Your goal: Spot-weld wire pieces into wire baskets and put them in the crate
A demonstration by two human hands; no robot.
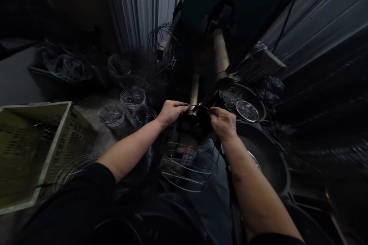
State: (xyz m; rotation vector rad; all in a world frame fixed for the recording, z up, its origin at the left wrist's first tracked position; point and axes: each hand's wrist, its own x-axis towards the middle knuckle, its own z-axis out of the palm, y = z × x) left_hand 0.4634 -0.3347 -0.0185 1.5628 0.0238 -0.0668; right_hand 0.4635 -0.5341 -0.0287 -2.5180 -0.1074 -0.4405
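The left hand [171, 113] and right hand [222, 123] each pinch one end of a thin length of wire [197, 106] between thumb and fingers, just above a metal post [194, 93]; a wire cage [186, 168] sits below them at the person's lap; wire hoops [132, 98] stand on the floor near a plastic crate [54, 149]

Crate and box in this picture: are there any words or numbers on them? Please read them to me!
No words or numbers can be read. The crate shows only holes. The pale box at the top right is too dark and blurred to tell if it has any marks.
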